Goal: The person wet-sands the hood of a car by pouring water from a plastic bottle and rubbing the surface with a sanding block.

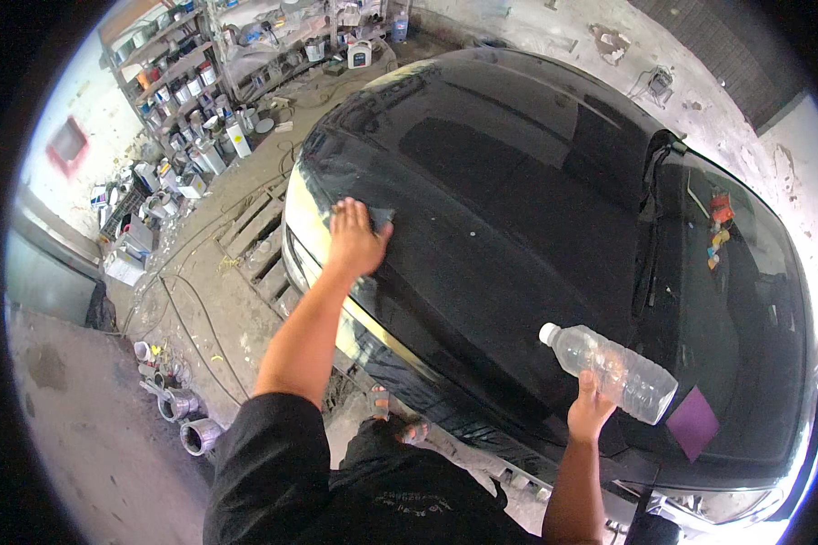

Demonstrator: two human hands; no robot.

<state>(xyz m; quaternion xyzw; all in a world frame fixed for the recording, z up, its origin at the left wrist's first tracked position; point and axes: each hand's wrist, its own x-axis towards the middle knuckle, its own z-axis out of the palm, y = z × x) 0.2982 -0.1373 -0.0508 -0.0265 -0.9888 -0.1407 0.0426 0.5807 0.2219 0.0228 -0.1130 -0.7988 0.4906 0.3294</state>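
My left hand point(359, 240) lies over the front corner of a black car hood point(500, 209), fingers stretched forward. It presses a small dark grey sheet of sandpaper point(382, 216) against the surface; most of the sheet is hidden under the fingers. Pale yellow patches point(307, 218) run along the car's front edge beside this hand. Over the windshield side of the hood, my right hand point(591, 413) is wrapped round a clear plastic bottle point(616, 368). The bottle is tilted, its white cap point(547, 333) pointing left toward the hood. Its contents are hard to make out.
A purple square sheet point(693, 423) lies on the windshield point(745, 345). Shelves point(177, 82) with cans and containers stand at the far left. Cables point(177, 313) and a wooden pallet point(256, 232) lie on the floor by the car's front. Metal pipe pieces point(200, 436) sit at lower left.
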